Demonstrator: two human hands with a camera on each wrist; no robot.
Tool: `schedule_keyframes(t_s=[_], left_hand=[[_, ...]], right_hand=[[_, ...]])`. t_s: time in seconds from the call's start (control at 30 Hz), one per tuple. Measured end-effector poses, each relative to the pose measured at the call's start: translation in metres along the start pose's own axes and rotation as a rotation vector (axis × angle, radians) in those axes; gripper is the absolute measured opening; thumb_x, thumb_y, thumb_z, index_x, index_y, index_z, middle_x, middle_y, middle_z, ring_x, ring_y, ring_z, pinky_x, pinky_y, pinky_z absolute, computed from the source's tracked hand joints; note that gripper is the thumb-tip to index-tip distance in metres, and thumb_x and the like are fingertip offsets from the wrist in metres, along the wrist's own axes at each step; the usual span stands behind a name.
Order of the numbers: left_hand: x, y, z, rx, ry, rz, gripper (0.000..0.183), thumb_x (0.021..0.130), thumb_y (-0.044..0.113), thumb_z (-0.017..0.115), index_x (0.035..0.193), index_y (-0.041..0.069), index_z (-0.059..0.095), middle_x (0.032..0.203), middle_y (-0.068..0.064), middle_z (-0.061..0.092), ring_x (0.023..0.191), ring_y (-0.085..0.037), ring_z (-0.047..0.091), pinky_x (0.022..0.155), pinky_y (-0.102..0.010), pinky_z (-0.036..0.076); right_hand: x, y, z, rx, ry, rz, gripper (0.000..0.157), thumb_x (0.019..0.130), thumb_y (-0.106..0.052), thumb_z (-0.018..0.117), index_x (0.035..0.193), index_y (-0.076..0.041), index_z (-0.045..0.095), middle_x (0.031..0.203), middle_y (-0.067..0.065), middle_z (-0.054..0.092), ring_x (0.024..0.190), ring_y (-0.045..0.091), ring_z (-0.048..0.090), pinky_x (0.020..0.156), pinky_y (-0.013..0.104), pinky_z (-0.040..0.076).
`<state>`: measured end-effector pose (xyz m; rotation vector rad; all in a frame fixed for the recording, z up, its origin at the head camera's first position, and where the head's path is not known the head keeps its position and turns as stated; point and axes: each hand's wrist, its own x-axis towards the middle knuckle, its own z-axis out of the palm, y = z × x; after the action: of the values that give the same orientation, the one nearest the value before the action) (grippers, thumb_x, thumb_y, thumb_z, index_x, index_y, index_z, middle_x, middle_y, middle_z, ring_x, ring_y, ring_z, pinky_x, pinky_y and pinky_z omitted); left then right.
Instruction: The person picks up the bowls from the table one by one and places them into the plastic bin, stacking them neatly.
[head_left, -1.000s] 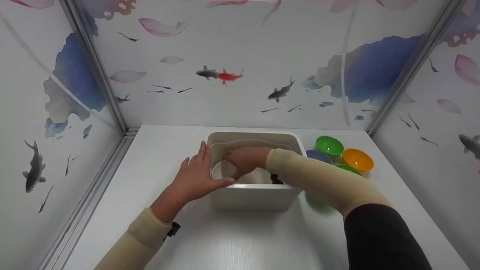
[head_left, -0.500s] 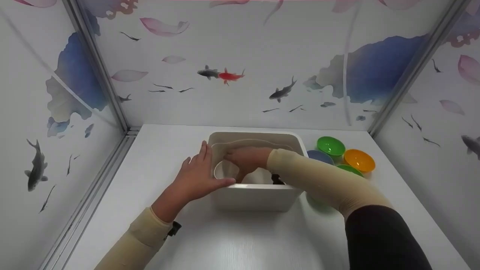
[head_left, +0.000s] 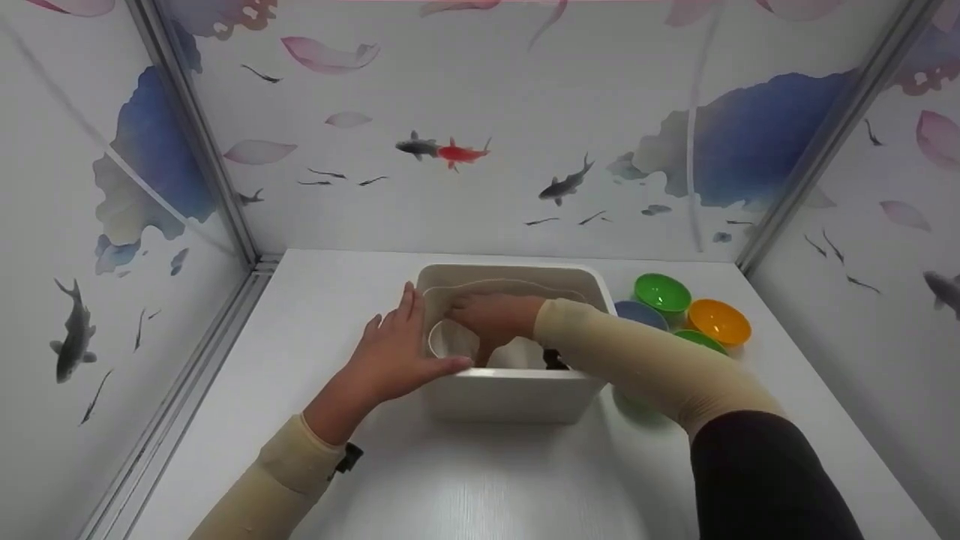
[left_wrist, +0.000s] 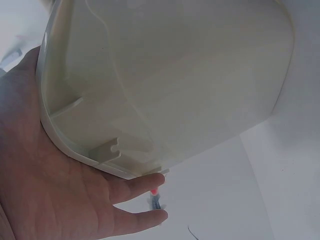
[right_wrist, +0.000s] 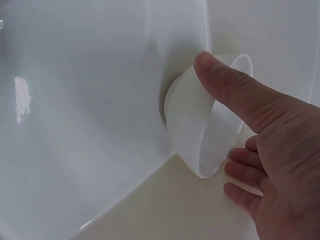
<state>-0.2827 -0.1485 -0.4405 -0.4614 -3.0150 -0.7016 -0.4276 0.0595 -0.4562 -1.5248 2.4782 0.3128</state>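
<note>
My left hand [head_left: 390,360] rests against the front left corner of a white plastic bin [head_left: 514,401], its thumb along the front rim and its straight fingers spread along the left side. The left wrist view shows the palm against the rim of the bin [left_wrist: 190,75]. Inside the bin, my right hand [head_left: 495,319] holds a small white bowl [right_wrist: 187,120] across its rim. The thumb [right_wrist: 217,72] presses on the bowl's outer side, and the other fingertips [right_wrist: 232,167] lie by the opposite rim. The tilted bowl's mouth faces the palm, close to the bin's wall and floor.
Right of the bin sit two green bowls [head_left: 661,292], an orange bowl [head_left: 718,322] and a blue bowl [head_left: 639,313]. Another green shape [head_left: 637,405] shows partly under my right sleeve [head_left: 645,360]. Printed white panels [head_left: 480,202] enclose the white table [head_left: 480,480].
The head view has shifted very slightly. Both hands keep their places, the left at the bin's corner and the right inside with the white bowl.
</note>
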Motion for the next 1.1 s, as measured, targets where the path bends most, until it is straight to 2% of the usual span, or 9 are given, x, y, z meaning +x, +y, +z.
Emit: schedule_keyframes(t_s=[0.37, 0.67, 0.9, 1.1], left_hand=[[-0.002, 0.004, 0.0, 0.0, -0.009, 0.004, 0.141, 0.086, 0.093, 0.063, 0.175, -0.004, 0.01, 0.184, -0.023, 0.003, 0.162, -0.047, 0.032, 0.129, -0.069, 0.02], [-0.001, 0.003, 0.0, -0.011, -0.015, 0.01, 0.143, 0.086, 0.095, 0.061, 0.175, -0.004, 0.01, 0.184, -0.023, 0.003, 0.164, -0.043, 0.03, 0.13, -0.07, 0.018], [0.001, 0.002, 0.001, 0.003, -0.013, 0.002, 0.145, 0.084, 0.097, 0.061, 0.175, -0.004, 0.011, 0.184, -0.023, 0.004, 0.162, -0.046, 0.033, 0.129, -0.07, 0.02], [0.002, 0.0, 0.001, 0.02, -0.021, -0.006, 0.145, 0.084, 0.097, 0.06, 0.175, -0.005, 0.01, 0.184, -0.023, 0.003, 0.161, -0.046, 0.034, 0.129, -0.069, 0.021]], right_hand=[[-0.004, -0.001, -0.001, 0.076, 0.003, -0.013, 0.105, 0.083, -0.045, 0.1, 0.161, 0.001, 0.046, 0.156, 0.019, 0.052, 0.146, 0.032, 0.052, 0.124, 0.043, 0.041], [-0.005, 0.003, -0.01, 0.134, 0.007, 0.011, 0.111, 0.08, -0.048, 0.101, 0.165, -0.002, 0.045, 0.161, 0.016, 0.053, 0.146, 0.031, 0.054, 0.124, 0.044, 0.041], [-0.024, 0.009, -0.034, 0.254, -0.001, 0.065, 0.099, 0.087, -0.034, 0.098, 0.164, 0.002, 0.047, 0.165, 0.021, 0.051, 0.152, 0.037, 0.05, 0.128, 0.046, 0.037], [-0.051, 0.019, -0.054, 0.312, 0.086, 0.078, 0.083, 0.092, -0.033, 0.094, 0.157, 0.002, 0.056, 0.153, 0.02, 0.063, 0.139, 0.037, 0.061, 0.117, 0.048, 0.049]])
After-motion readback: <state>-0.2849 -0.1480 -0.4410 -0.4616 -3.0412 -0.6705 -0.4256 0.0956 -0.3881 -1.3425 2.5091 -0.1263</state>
